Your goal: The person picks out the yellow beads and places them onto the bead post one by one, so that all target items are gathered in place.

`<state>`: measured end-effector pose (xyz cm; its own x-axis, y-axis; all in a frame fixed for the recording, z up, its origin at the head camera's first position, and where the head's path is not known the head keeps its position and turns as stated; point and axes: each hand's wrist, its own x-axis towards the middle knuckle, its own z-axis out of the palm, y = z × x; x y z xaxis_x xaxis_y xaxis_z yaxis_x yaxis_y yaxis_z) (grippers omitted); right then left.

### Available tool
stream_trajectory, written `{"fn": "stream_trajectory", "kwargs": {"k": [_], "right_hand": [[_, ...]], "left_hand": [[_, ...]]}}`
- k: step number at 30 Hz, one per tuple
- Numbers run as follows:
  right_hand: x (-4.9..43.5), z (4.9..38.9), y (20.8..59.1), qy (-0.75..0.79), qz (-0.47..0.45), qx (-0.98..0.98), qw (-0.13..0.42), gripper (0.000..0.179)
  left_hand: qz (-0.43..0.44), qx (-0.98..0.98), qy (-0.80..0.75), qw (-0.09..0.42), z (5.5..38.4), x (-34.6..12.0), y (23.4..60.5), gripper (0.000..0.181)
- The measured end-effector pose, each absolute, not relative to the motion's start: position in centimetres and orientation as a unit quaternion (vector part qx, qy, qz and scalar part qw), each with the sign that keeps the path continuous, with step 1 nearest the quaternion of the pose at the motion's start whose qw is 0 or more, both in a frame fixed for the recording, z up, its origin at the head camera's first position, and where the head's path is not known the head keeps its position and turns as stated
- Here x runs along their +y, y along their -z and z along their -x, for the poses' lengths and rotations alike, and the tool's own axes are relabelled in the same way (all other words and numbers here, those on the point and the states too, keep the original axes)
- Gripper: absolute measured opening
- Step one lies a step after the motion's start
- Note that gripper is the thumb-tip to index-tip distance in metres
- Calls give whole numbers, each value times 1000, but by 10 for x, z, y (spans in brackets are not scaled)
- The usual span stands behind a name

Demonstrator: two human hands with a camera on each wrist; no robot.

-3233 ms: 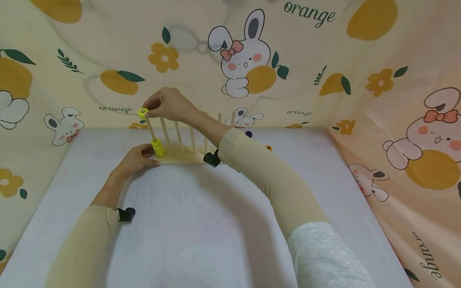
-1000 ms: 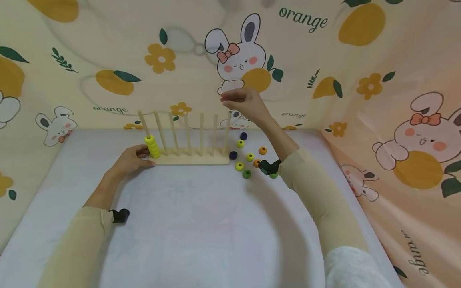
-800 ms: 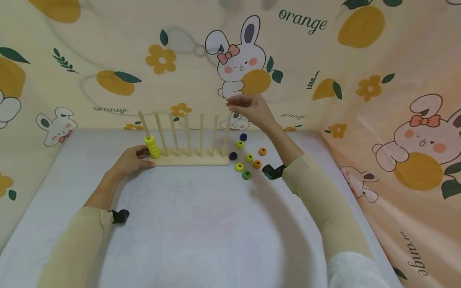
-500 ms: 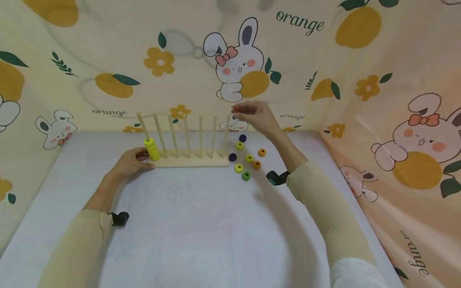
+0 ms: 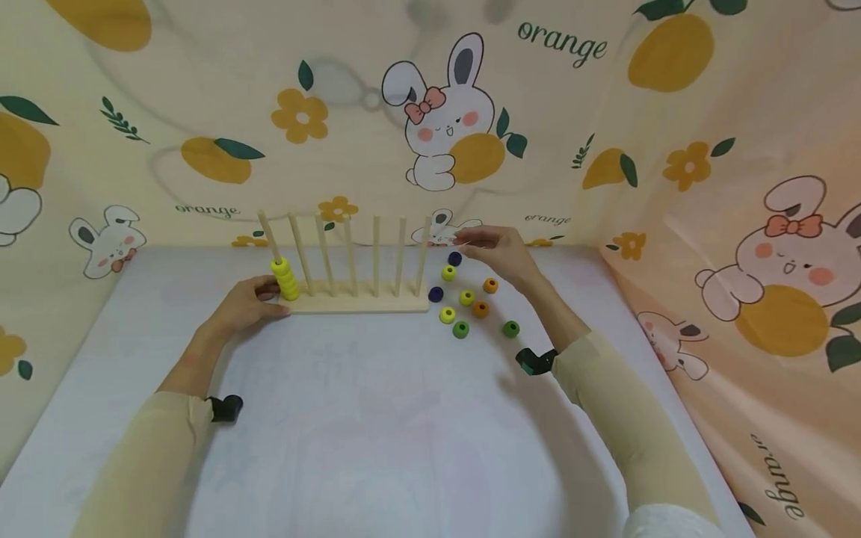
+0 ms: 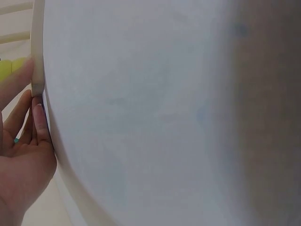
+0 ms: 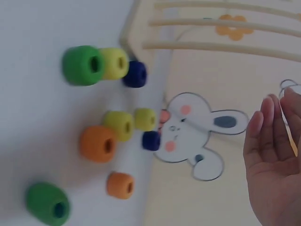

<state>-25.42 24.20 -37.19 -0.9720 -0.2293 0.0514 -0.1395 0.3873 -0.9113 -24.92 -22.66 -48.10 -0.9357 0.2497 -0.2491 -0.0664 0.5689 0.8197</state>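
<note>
A wooden peg stand (image 5: pixel 359 305) with several upright pegs lies across the far part of the table. Several yellow beads (image 5: pixel 285 279) are stacked on its leftmost peg. My left hand (image 5: pixel 244 302) grips the stand's left end, thumb at the front edge and fingers beside the stack; the left wrist view shows the same hold on the base (image 6: pixel 37 47). Over the loose beads hovers my right hand (image 5: pixel 501 252), fingers loosely extended and holding nothing. Nearest beneath its fingertips is a dark blue bead (image 5: pixel 455 258), with a yellow bead (image 5: pixel 449 273) just in front.
Right of the stand lie another dark blue bead (image 5: pixel 436 294), yellow beads (image 5: pixel 467 297), two orange beads (image 5: pixel 480 309) and two green beads (image 5: pixel 511 329). A patterned cloth (image 5: pixel 363 149) hangs behind the white tabletop (image 5: pixel 377 418).
Earlier the right hand held a yellow bead on the leftmost peg's top; that bead now sits on the stack. The right hand has moved right, then lowered toward the loose beads. The left stays put.
</note>
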Motion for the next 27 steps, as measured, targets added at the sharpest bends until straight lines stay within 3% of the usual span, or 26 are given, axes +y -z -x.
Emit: {"fn": "stream_trajectory", "kwargs": {"k": [10,27], "right_hand": [[257,244,392,525,93,844,50,33],[275,233,445,505,86,858,20,31]], "left_hand": [[-58,868,-463,168,250,-227,481,83],[-41,868,-465,172,249,-227,480,83]]}}
